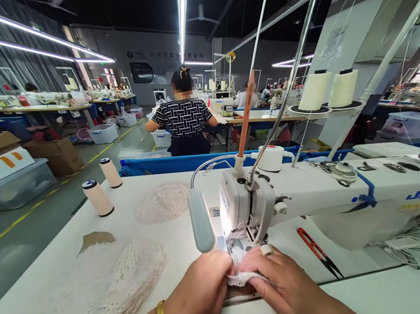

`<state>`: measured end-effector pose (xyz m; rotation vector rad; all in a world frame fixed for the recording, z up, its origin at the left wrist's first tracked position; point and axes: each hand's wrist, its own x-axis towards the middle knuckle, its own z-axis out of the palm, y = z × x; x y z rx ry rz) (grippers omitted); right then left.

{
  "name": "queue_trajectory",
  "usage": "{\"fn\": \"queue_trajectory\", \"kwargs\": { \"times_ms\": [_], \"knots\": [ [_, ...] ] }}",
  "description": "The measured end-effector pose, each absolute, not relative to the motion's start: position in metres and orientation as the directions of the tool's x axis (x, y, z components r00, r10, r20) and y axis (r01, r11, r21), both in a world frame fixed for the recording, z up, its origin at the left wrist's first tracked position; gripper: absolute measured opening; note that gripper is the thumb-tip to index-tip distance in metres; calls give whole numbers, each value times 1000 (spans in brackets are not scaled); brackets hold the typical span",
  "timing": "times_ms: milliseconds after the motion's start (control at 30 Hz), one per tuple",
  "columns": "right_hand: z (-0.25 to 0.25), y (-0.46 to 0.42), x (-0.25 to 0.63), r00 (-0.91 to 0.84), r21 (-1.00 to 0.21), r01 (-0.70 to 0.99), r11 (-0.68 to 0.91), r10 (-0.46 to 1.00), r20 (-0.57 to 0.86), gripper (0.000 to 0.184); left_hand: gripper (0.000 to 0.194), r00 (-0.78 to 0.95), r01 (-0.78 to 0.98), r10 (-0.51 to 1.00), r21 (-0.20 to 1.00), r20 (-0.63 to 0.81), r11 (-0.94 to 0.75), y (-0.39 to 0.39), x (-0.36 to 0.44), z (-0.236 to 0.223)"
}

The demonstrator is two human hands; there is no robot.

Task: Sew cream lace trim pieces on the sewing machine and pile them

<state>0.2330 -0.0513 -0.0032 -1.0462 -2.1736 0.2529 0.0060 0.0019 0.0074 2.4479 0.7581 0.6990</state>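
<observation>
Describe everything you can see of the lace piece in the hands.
The lace piece is white and looks like thin, openwork fabric with a textured edge. It is bunched and folded rather than flat. The left hand and right hand grip it from either side and hide much of it. Its far part lies brightly lit below the head of the white sewing machine; whether it is clamped there cannot be told.

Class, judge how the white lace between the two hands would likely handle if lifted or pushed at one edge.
The lace is probably floppy: it bends between the left hand and the right hand. It looks light, being thin and openwork. Pushed at one edge, it would likely crumple, since it shows bunched folds.
</observation>
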Motion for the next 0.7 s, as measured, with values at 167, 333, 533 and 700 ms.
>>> {"fn": "queue_trajectory", "kwargs": {
  "times_ms": [167,333,533,700],
  "knots": [
    [0,-46,223,-151,-672,559,485,857,493,22,9,624,392,708,652,331,-649,11,19,4],
    [-3,-42,217,-41,-784,469,407,897,441,29,10,618,412,732,674,287,-613,15,19,7],
    [-3,-42,217,-27,-773,484,409,891,454,28,7,646,366,751,809,135,-460,14,20,16],
    [-3,-43,218,-37,-749,518,412,886,462,29,11,640,327,763,867,91,-377,11,21,19]
  ]
}}
